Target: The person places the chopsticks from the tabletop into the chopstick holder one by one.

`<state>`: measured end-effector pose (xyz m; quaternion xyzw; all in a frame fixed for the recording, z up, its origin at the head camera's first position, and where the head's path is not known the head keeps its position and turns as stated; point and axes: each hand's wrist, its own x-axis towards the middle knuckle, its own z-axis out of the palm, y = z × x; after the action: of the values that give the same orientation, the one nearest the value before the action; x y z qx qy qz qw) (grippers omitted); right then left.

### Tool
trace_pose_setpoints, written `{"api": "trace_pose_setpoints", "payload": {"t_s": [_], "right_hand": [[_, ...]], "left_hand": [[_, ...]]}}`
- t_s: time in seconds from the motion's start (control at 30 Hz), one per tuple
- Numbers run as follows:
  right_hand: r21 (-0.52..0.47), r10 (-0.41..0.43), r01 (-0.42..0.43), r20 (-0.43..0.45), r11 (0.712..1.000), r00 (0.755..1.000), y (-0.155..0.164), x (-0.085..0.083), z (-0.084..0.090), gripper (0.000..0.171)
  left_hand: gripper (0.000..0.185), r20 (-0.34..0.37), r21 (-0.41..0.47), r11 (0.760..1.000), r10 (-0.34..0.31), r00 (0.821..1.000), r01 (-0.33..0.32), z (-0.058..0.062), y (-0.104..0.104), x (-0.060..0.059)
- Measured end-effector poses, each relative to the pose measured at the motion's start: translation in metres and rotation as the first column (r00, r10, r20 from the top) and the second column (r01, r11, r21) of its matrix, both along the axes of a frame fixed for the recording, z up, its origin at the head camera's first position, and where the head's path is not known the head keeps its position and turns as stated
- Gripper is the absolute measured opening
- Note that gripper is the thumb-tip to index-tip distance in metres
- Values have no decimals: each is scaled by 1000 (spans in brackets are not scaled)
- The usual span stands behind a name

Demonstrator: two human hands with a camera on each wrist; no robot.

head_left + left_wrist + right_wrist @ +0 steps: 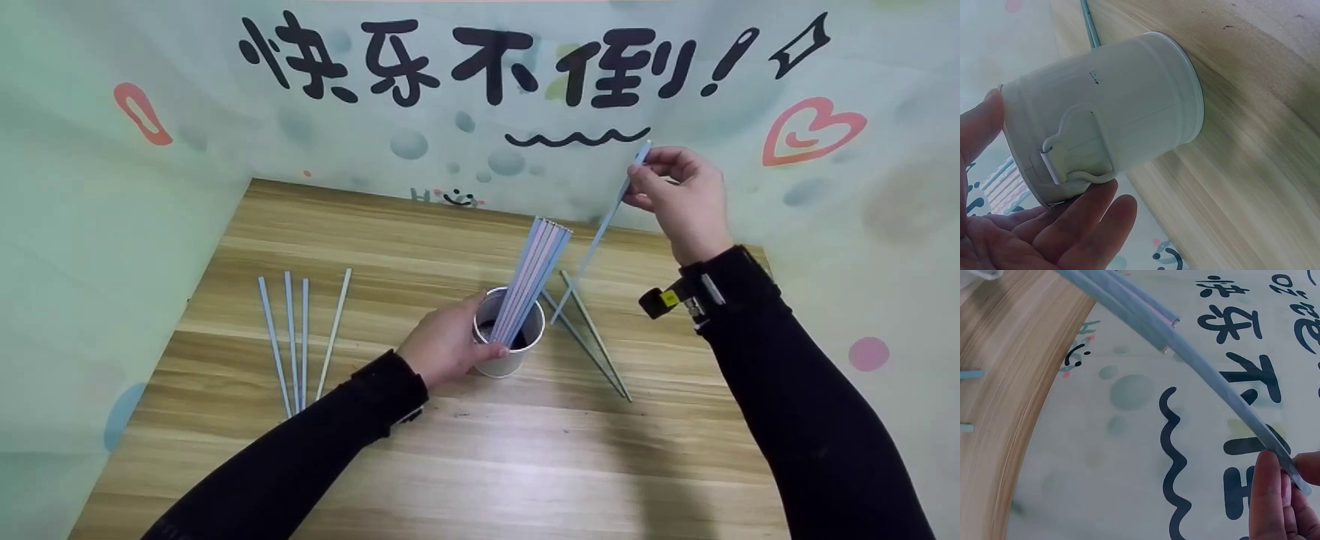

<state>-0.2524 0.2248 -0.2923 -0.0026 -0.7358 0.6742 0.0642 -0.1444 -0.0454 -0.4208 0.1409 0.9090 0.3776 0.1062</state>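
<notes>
My left hand (446, 337) grips a small white metal pail (501, 365) by its rim, thumb on the near side. The left wrist view shows the lug on the wall of the pail (1129, 101). A bundle of blue and pink sticks (529, 281) stands in the pail, leaning to the right. My right hand (686, 199) pinches one long thin pale blue stick (606, 225) near its upper end, right of the pail. That stick slants down to the left, its lower end apart from the bundle. Fingers and thumb close on the stick (1224, 385) in the right wrist view.
Two greenish-blue sticks (598, 337) lie on the wooden table (480, 457) right of the pail. Several pale sticks (289, 337) lie at the left, partly behind my left forearm. A printed cloth backdrop (420, 157) rises behind the table.
</notes>
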Motion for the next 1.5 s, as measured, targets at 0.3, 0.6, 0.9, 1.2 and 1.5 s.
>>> {"api": "trace_pose_setpoints", "payload": {"t_s": [0.3, 0.6, 0.9, 1.2, 1.5], "right_hand": [[-40, 25, -25, -10, 999, 1000, -12, 1, -8, 20], [-4, 43, -43, 8, 999, 999, -15, 1, -21, 22], [31, 64, -65, 50, 997, 997, -15, 1, -35, 18], [89, 99, -106, 78, 990, 992, -17, 5, -49, 19], [175, 145, -158, 86, 972, 986, -19, 10, -60, 22]], "left_hand": [[80, 2, -10, 1000, 5, 1000, -5, 0, 0, 0], [78, -16, 0, 1000, -2, 1000, 2, 0, -1, 1], [77, -11, 13, 1000, -6, 1000, 7, 0, -1, 1], [77, -13, 12, 1000, -3, 1000, 3, -1, -1, 1], [77, 8, 5, 1000, 7, 1000, -7, -1, 0, 0]]}}
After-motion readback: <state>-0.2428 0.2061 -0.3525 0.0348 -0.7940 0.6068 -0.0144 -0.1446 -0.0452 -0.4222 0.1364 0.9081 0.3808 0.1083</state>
